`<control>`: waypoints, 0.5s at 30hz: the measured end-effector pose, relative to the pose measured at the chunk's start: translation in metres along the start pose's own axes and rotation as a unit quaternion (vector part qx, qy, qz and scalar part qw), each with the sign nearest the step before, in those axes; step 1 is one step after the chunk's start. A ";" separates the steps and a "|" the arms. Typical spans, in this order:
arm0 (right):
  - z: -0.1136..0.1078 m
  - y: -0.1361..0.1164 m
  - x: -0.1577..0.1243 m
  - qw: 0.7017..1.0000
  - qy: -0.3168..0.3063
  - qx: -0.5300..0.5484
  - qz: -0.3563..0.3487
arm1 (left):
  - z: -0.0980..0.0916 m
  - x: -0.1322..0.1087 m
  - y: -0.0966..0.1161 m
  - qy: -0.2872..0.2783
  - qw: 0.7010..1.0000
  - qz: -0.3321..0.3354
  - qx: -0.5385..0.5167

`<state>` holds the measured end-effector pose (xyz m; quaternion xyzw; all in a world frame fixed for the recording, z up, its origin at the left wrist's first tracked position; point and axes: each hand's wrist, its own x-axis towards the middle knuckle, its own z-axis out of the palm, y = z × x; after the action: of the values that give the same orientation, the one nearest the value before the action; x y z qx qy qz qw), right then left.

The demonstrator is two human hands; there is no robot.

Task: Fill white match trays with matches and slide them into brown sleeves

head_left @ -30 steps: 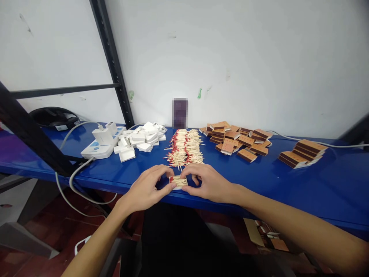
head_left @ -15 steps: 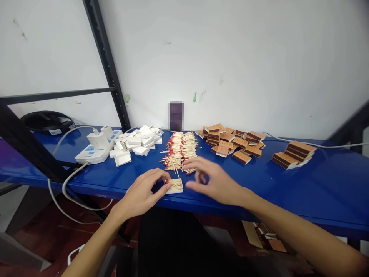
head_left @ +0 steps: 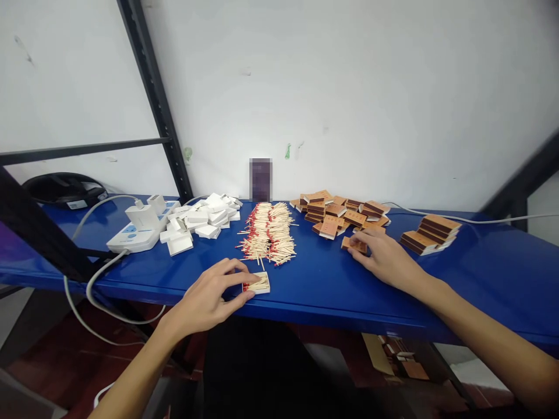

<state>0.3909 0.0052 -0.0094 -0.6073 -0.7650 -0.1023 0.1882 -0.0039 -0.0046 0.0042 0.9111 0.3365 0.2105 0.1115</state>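
Observation:
My left hand (head_left: 211, 293) grips a small white tray filled with matches (head_left: 258, 283) near the front edge of the blue shelf (head_left: 318, 282). My right hand (head_left: 382, 256) lies far to the right, its fingers closing on a brown matchbox sleeve (head_left: 353, 244) at the near edge of the pile of brown sleeves (head_left: 338, 210). A heap of loose red-tipped matches (head_left: 267, 234) lies between the two hands, further back.
A pile of white inner trays (head_left: 198, 220) sits left of the matches, beside a white power strip with plugs (head_left: 138, 230) and cables. A stack of closed brown matchboxes (head_left: 430, 234) lies at right. A dark blurred object (head_left: 261, 179) stands against the wall; black rack struts cross left.
My right hand left the filled tray and swept right to the brown sleeves, landing on one. My left hand stayed on the tray. The view drifted left and down slightly.

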 end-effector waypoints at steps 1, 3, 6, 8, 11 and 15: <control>-0.004 -0.010 -0.002 1.000 -0.007 0.020 -0.002 | 0.000 0.000 0.000 -0.003 1.000 0.001 0.003; -0.013 -0.033 -0.008 0.997 -0.022 0.074 -0.020 | 0.000 0.000 0.000 -0.007 1.000 0.002 0.006; -0.019 -0.069 -0.016 0.985 -0.057 0.146 -0.073 | 0.000 0.000 -0.001 -0.003 1.000 0.001 -0.002; -0.020 -0.091 -0.018 0.971 -0.075 0.196 -0.111 | 0.001 0.000 -0.002 0.008 1.000 0.000 -0.012; -0.019 -0.120 -0.012 0.953 -0.112 0.242 -0.142 | 0.003 -0.001 -0.003 0.022 0.999 -0.016 -0.022; -0.017 -0.148 0.001 0.953 -0.117 0.249 -0.127 | 0.003 -0.002 -0.005 0.027 0.998 -0.046 -0.021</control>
<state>0.2507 -0.0364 0.0171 -0.4467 -0.8536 0.1403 0.2284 -0.0067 -0.0026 -0.0011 0.8861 0.3761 0.2371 0.1309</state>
